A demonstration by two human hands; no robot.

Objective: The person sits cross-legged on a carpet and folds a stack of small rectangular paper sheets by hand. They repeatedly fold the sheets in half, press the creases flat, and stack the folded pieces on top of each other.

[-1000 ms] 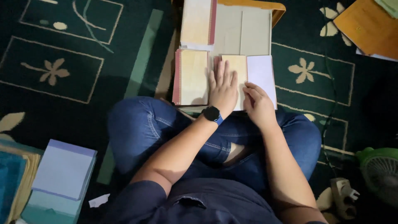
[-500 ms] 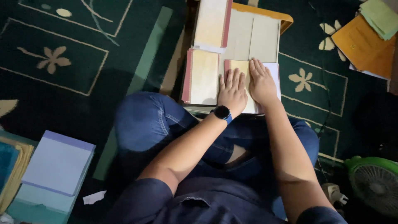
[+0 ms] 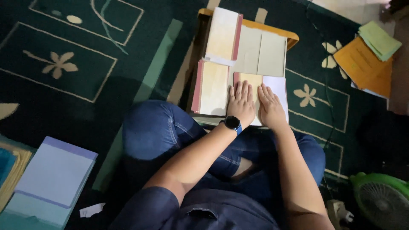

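Hands, left hand point(image 3: 241, 103) and right hand point(image 3: 270, 107), lie side by side, fingers extended flat, gripping nothing, pressing a cream booklet point(image 3: 254, 81) beside a red-spined booklet point(image 3: 211, 87)

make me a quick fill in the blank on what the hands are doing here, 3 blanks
1. Both hands, the left hand and the right hand, lie ____ on the cream sheet.
2. The wristwatch sits on the ____ wrist.
3. The fan at the lower right is ____ in colour.

Missing words: flat; left; green
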